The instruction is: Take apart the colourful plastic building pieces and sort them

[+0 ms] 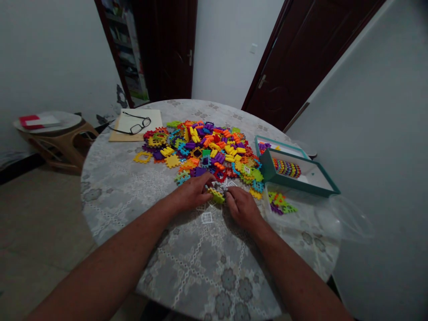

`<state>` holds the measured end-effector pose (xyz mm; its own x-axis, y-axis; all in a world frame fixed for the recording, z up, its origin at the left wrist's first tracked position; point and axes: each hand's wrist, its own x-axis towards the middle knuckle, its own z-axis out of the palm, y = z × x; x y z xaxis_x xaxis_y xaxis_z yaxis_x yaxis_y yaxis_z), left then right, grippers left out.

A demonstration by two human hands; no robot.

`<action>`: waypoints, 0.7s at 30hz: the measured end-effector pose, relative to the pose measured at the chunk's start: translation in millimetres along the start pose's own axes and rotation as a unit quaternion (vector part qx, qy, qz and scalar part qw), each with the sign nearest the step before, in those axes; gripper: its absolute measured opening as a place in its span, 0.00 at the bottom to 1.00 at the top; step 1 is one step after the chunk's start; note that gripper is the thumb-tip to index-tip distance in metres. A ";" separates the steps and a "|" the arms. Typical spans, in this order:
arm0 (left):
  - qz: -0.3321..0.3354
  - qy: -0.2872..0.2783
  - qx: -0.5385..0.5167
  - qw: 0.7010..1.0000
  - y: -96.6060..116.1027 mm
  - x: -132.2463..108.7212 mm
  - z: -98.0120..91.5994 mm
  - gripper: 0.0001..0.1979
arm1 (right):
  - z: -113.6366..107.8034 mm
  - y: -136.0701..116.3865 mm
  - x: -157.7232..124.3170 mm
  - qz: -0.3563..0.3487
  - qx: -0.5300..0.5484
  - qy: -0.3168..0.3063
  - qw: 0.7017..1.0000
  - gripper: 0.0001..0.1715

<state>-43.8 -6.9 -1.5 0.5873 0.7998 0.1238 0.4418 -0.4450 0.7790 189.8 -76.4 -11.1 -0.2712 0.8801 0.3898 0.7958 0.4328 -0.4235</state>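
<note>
Between my two hands, just in front of the pile, is a small yellow-green toy building piece with a notched edge and some grey or white parts on it. My left hand grips its left side with thumb and fingers. On the right side, my right hand has its fingers curled around the grey part. Beyond them spreads a big heap of colourful interlocking plastic blocks. A white window-shaped piece lies on the cloth near me, and more white lattice pieces lie partly hidden behind my hands.
On the right are a green open box with a row of stacked pieces, a clear plastic tray with several pieces, and a clear lid. Black glasses rest on papers at the back left of the round table.
</note>
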 end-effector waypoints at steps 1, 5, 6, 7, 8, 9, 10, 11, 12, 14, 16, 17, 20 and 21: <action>0.006 -0.002 -0.002 1.000 -1.9 0.4 0.9 0.26 | -0.3 -0.5 0.3 -0.003 0.004 -0.003 1.000 0.15; 0.037 -0.001 -0.003 0.999 -5.7 1.3 2.4 0.31 | -2.0 -2.0 1.1 -0.012 0.027 -0.004 1.000 0.13; 0.044 0.003 0.001 0.999 -5.4 1.3 2.0 0.31 | -2.1 -2.4 1.2 -0.013 0.032 -0.002 0.999 0.13; 0.049 0.008 0.006 0.999 -4.7 1.2 1.5 0.30 | -2.2 -2.6 1.3 -0.012 0.035 0.000 0.999 0.13; 0.052 0.009 0.009 0.999 -3.8 1.2 0.9 0.30 | -2.2 -2.9 1.3 -0.011 0.035 0.000 0.999 0.13; 0.052 0.008 0.009 0.999 -2.8 1.2 0.4 0.29 | -2.2 -3.2 1.3 -0.010 0.036 -0.001 0.999 0.13; 0.050 0.006 0.007 0.999 -1.8 1.2 0.0 0.29 | -2.4 -3.4 1.2 -0.012 0.040 -0.001 0.999 0.13; 0.046 0.004 0.004 0.999 -0.8 1.2 -0.2 0.28 | -2.7 -3.7 1.1 -0.015 0.048 0.002 0.999 0.14; 0.042 0.000 0.002 0.999 0.0 1.2 -0.3 0.27 | -3.2 -4.1 0.8 -0.018 0.060 0.007 0.998 0.14; 0.036 -0.005 -0.002 0.999 1.6 1.0 -0.4 0.26 | -3.9 -5.0 0.1 -0.024 0.088 0.020 0.996 0.16; 0.036 -0.010 -0.009 0.999 3.0 0.5 -0.7 0.25 | -3.5 -6.3 -0.8 -0.022 0.106 0.022 0.994 0.17; 0.037 -0.012 -0.014 0.999 3.4 0.3 -1.0 0.25 | -2.7 -7.0 -1.1 -0.018 0.107 0.015 0.994 0.18; 0.042 -0.006 -0.035 0.999 2.8 0.0 -1.9 0.23 | 1.2 -9.9 -0.9 -0.001 0.090 -0.003 0.996 0.17; 0.044 -0.003 -0.040 0.998 1.7 0.1 -2.0 0.23 | 2.3 -11.2 -0.4 0.005 0.082 -0.005 0.997 0.16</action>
<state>-44.3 -6.7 1.0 0.6254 0.7566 0.1909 0.3325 -0.4797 0.8120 179.8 -81.1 -8.4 -0.2699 0.8855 0.3783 0.6993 0.4503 -0.5551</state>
